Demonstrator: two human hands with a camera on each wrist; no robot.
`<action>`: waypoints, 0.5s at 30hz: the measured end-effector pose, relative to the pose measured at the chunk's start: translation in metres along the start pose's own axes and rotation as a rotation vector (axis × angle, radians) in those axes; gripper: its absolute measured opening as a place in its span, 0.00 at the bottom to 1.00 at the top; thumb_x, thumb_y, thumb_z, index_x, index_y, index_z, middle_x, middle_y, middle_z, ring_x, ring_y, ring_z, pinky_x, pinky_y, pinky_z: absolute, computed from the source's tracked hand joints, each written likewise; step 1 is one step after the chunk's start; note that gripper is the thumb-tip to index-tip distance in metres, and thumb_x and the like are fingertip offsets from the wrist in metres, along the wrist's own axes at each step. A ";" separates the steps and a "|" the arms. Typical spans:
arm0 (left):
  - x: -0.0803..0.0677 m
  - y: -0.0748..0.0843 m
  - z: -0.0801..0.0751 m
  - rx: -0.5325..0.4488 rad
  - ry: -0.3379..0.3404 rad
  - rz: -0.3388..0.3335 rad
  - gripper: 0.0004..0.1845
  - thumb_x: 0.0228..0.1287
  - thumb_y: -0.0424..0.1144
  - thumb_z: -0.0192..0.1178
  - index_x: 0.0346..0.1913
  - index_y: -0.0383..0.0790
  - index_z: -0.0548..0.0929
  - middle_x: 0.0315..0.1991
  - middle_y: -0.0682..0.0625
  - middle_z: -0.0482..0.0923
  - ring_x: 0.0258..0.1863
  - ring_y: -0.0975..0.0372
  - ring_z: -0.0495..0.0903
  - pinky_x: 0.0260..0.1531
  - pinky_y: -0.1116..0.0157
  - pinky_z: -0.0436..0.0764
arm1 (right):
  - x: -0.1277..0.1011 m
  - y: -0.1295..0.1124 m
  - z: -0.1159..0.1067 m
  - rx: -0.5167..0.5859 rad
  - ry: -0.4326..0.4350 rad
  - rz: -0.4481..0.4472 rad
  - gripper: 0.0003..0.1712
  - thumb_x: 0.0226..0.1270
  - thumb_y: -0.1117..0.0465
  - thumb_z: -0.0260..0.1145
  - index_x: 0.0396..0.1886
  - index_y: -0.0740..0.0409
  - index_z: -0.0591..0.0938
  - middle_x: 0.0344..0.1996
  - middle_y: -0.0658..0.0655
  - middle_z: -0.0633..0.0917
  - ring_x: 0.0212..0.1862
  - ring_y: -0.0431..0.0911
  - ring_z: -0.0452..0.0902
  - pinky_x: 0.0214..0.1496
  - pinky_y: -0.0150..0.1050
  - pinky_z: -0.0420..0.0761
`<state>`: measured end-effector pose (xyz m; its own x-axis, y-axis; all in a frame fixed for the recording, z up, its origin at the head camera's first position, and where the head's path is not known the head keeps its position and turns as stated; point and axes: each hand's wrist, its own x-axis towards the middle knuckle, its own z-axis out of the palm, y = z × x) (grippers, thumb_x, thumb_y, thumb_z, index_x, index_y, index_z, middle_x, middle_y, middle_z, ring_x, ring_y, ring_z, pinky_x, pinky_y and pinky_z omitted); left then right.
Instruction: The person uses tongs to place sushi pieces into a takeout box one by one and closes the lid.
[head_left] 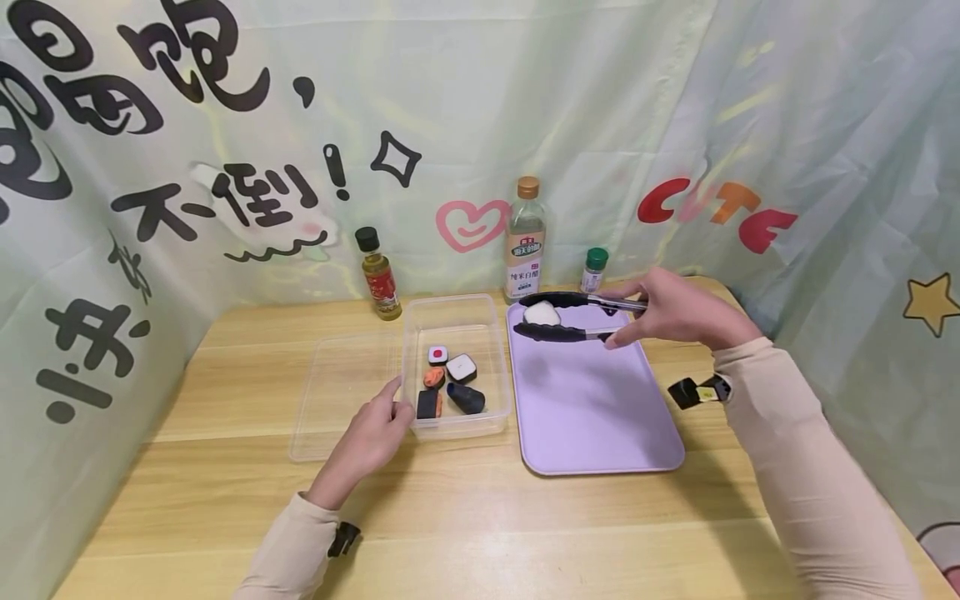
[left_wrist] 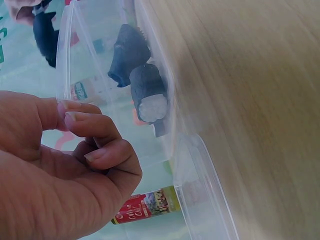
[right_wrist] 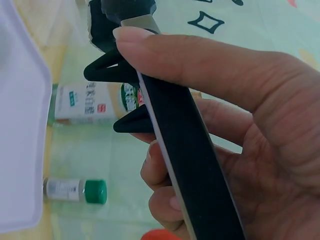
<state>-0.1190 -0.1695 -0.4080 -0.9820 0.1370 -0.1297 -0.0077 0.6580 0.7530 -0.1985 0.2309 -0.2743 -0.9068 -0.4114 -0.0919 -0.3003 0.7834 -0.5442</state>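
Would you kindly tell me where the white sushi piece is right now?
In the head view, the white piece sits between the tongs' tips, held by the right hand over the purple tray's far-left corner.

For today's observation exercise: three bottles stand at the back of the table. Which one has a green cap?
The smallest bottle, rightmost of the three, beside the tall gold-capped bottle. The third bottle, on the left, has a black cap.

Light wood table (head_left: 480,533) fills the lower frame in front of me. Pale green printed curtain (head_left: 525,100) hangs behind, wrapping both sides: black characters upper left, red "CUTE" upper right. Lighting even.
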 end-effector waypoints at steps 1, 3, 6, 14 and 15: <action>0.000 0.000 0.000 -0.001 0.001 0.001 0.33 0.76 0.39 0.44 0.78 0.29 0.56 0.17 0.54 0.62 0.15 0.63 0.56 0.16 0.68 0.57 | 0.004 -0.003 0.000 -0.002 -0.007 -0.003 0.42 0.45 0.56 0.85 0.63 0.60 0.83 0.29 0.57 0.83 0.22 0.42 0.58 0.32 0.40 0.68; 0.000 0.000 0.000 -0.001 0.002 0.002 0.33 0.75 0.39 0.44 0.78 0.28 0.56 0.17 0.54 0.62 0.15 0.63 0.56 0.16 0.68 0.57 | 0.011 -0.010 0.000 -0.011 -0.017 0.001 0.41 0.45 0.56 0.85 0.63 0.59 0.83 0.37 0.60 0.86 0.26 0.42 0.68 0.37 0.42 0.73; 0.000 0.000 0.000 -0.005 0.004 0.002 0.33 0.75 0.39 0.45 0.78 0.29 0.56 0.17 0.54 0.63 0.15 0.63 0.57 0.16 0.68 0.57 | 0.023 -0.019 0.001 -0.013 -0.039 0.009 0.41 0.46 0.56 0.85 0.63 0.58 0.83 0.51 0.65 0.85 0.28 0.42 0.78 0.43 0.46 0.77; 0.000 0.000 0.000 -0.017 0.005 0.001 0.33 0.75 0.38 0.45 0.78 0.30 0.56 0.17 0.54 0.64 0.14 0.63 0.58 0.15 0.69 0.56 | 0.052 -0.037 0.007 -0.033 -0.073 -0.038 0.39 0.44 0.58 0.85 0.61 0.58 0.84 0.60 0.63 0.82 0.33 0.43 0.81 0.44 0.44 0.77; 0.000 0.000 0.000 -0.017 0.005 0.002 0.32 0.75 0.39 0.45 0.78 0.30 0.56 0.17 0.54 0.64 0.14 0.63 0.58 0.15 0.69 0.56 | 0.055 -0.038 0.008 -0.032 -0.076 -0.047 0.39 0.44 0.58 0.85 0.60 0.59 0.85 0.60 0.63 0.82 0.33 0.45 0.80 0.43 0.44 0.76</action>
<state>-0.1193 -0.1694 -0.4086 -0.9829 0.1348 -0.1254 -0.0090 0.6453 0.7639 -0.2347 0.1744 -0.2653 -0.8670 -0.4809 -0.1305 -0.3519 0.7764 -0.5227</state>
